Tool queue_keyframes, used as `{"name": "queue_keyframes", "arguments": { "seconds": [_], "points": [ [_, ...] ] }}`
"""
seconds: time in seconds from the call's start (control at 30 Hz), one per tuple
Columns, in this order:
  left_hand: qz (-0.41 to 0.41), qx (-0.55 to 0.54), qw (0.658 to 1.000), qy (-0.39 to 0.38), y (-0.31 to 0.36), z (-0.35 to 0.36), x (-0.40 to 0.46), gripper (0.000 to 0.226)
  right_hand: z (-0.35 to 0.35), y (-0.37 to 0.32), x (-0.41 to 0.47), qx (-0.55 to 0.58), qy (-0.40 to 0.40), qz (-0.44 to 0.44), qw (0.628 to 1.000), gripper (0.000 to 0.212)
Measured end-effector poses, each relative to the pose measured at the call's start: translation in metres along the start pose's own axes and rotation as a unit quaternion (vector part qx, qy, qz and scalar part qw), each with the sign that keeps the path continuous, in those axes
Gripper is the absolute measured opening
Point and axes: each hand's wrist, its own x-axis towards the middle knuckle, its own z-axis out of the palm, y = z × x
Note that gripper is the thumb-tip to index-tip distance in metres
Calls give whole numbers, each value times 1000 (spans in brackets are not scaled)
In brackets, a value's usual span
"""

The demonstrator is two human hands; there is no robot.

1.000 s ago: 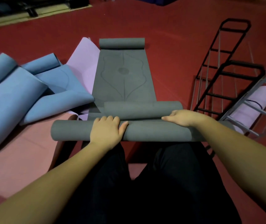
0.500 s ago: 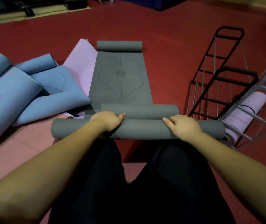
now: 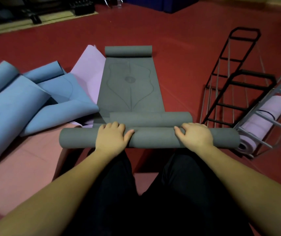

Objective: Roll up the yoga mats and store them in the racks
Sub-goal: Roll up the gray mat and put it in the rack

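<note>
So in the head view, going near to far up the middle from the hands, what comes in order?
Grey roll under the hands → second grey roll → flat grey mat with the printed outline → rolled far end of that mat → bare red floor.

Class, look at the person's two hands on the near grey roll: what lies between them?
In the head view, only a bare stretch of the grey roll lies between the left hand and the right hand.
</note>
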Motion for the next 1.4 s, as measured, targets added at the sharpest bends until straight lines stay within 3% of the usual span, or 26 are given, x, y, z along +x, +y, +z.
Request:
{"name": "queue_keyframes", "arguments": {
  "seconds": [0.2,0.43,0.6,0.77,0.93,1.0,1.1,1.2,1.4],
  "points": [
    [7,-4,1000,-22,3,-20,12,81,-15,-1,4,9,-14,-11,1000,54],
    [19,11,1000,2,1,-43,7,62,-50,3,4,27,-82,2,996,57],
    [-12,-23,998,-64,-5,-62,-4,68,-77,-1,-2,1,-156,7,988,67],
    [-43,-50,987,-144,-1,-49,-13,67,-60,-7,-8,25,-284,4,959,70],
    [-50,-96,978,-180,-6,-44,2,58,-52,-4,4,76,-290,26,954,62],
    [-46,-98,981,-160,-6,-41,6,55,-53,-2,8,98,-292,32,951,62],
    [-31,-48,998,-8,-3,-39,4,51,-53,-3,18,93,-315,26,944,62],
    [-46,-60,993,89,4,-30,-12,53,-52,-4,31,85,-336,47,937,61],
    [-37,-21,995,88,3,-11,-36,48,-46,-12,49,94,-367,47,924,52]
  ]
}}
